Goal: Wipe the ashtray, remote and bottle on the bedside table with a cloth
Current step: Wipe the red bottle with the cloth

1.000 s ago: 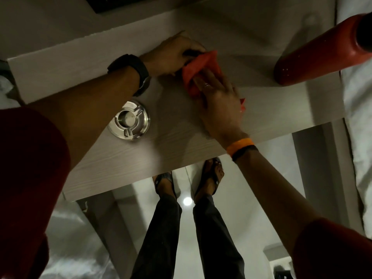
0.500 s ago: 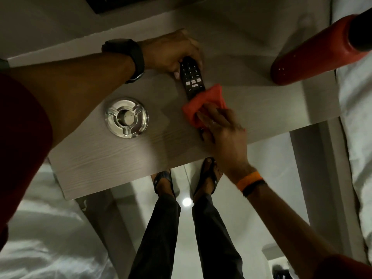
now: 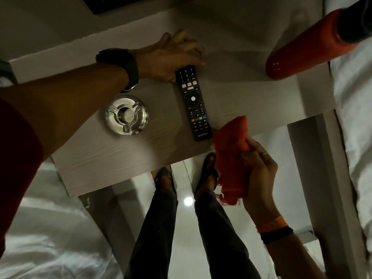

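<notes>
Fingers point(image 3: 256, 147) of the right hand point(image 3: 259, 174) clamp a bunched red cloth point(image 3: 231, 156) off the table point(image 3: 120, 158) near edge, at 5 o'clock from the remote point(image 3: 193, 102). Left hand point(image 3: 171, 55) curls over the remote's far end, pinning it flat. Bare tabletop separates remote from steel ashtray point(image 3: 126, 115) at 9 o'clock and red bottle point(image 3: 302, 45) at 2 o'clock. Remote: black, buttons up, fully uncovered.
</notes>
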{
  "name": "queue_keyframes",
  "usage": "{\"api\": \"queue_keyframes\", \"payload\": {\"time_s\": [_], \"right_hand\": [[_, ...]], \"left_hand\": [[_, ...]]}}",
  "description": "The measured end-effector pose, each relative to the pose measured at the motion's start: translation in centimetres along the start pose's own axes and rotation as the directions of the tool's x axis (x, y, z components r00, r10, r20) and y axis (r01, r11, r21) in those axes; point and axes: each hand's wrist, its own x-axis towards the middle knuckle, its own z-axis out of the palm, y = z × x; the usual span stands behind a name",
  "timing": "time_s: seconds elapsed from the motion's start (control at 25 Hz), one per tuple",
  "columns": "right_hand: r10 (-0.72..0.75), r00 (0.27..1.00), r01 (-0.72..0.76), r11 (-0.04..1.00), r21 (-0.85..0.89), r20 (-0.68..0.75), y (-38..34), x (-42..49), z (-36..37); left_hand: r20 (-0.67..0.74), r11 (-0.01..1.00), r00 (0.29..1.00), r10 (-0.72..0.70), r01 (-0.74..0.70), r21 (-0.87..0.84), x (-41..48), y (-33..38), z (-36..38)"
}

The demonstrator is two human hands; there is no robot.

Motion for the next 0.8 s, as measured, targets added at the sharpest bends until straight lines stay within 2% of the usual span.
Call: {"api": "queue_keyframes", "payload": {"time_s": [0.08,0.16,0.24,0.32,0.4,0.44,0.48,0.56,0.6,0.64,0.68,0.76,0.8], "right_hand": [[0.187,0.979,-0.203,0.941,0.269,0.084,-1.7,0.4,-0.7],[0.294,0.950,-0.309,0.838,0.449,0.106,-3.0,0.9,-1.8],[0.317,0.949,-0.250,0.760,0.601,-0.006,-4.5,2.2,-3.4],[0.267,0.957,-0.126,0.744,0.656,-0.118,-6.3,4.0,-5.4],[0.146,0.980,-0.014,0.729,0.684,-0.135,-8.5,5.5,-7.3],[0.063,0.991,0.040,0.709,0.704,-0.120,-9.9,6.1,-8.0],[-0.026,0.995,0.089,0.702,0.706,-0.101,-11.3,6.7,-8.2],[-0.157,0.982,0.187,0.742,0.643,-0.104,-13.8,8.4,-7.7],[-0.216,0.968,0.250,0.776,0.580,-0.129,-14.9,9.2,-7.2],[-0.302,0.946,0.319,0.789,0.525,-0.121,-15.9,10.5,-6.6],[-0.391,0.916,0.386,0.801,0.457,-0.089,-16.7,11.9,-5.5],[-0.561,0.826,0.561,0.815,0.147,-0.043,-16.8,12.8,-2.0],[-0.629,0.778,0.628,0.778,-0.023,-0.019,-16.5,13.5,-0.4]], "left_hand": [[-0.031,0.998,0.998,-0.061,0.061,0.007,0.1,1.2,-0.4],[-0.102,0.984,0.983,-0.155,0.145,-0.104,1.0,3.3,-1.5],[-0.229,0.936,0.951,-0.208,0.125,-0.329,3.1,6.9,-3.6],[-0.467,0.897,0.857,-0.219,-0.011,-0.441,5.8,11.3,-6.1],[-0.688,0.936,0.709,-0.155,-0.117,-0.332,9.1,16.3,-8.6],[-0.735,0.965,0.675,-0.065,-0.144,-0.218,11.1,18.3,-9.9],[-0.720,0.988,0.694,0.027,-0.128,-0.087,13.0,19.7,-11.1],[-0.535,0.997,0.843,0.051,-0.010,0.079,16.3,20.6,-12.6],[-0.475,0.993,0.880,-0.006,0.061,0.100,17.3,20.4,-12.4],[-0.465,0.987,0.883,-0.064,0.125,0.102,18.4,19.9,-11.9],[-0.523,0.983,0.845,-0.106,0.167,0.070,19.2,18.9,-11.5],[-0.721,0.977,0.662,-0.206,0.181,-0.113,17.7,17.3,-10.4],[-0.764,0.967,0.595,-0.251,0.196,-0.164,17.0,16.7,-10.1]]}}
